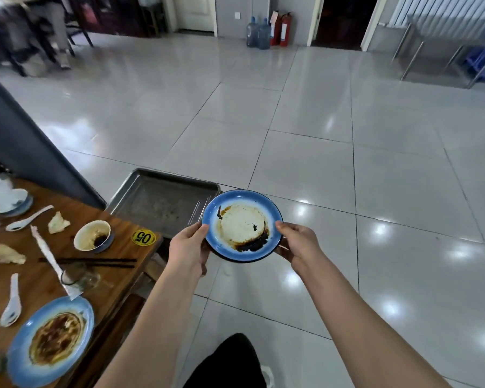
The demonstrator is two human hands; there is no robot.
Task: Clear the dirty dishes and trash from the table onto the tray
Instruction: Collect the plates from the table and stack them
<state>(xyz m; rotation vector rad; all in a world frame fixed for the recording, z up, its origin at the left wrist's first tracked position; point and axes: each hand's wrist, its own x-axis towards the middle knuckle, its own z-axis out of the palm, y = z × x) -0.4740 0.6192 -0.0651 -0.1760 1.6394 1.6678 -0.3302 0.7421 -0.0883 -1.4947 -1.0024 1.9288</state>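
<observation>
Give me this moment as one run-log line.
left hand: grips blue plate, left rim | right hand: grips right rim | blue plate: dirty, not yet on tray | table: bowl, chopsticks uncleared

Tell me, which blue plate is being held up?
The sauce-smeared plate, gripped at its rim by the left hand and right hand. The other plate lies on the table, untouched.

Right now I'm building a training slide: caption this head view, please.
Left hand and right hand hold a sauce-stained blue plate near the metal tray at the end of the table.
</observation>
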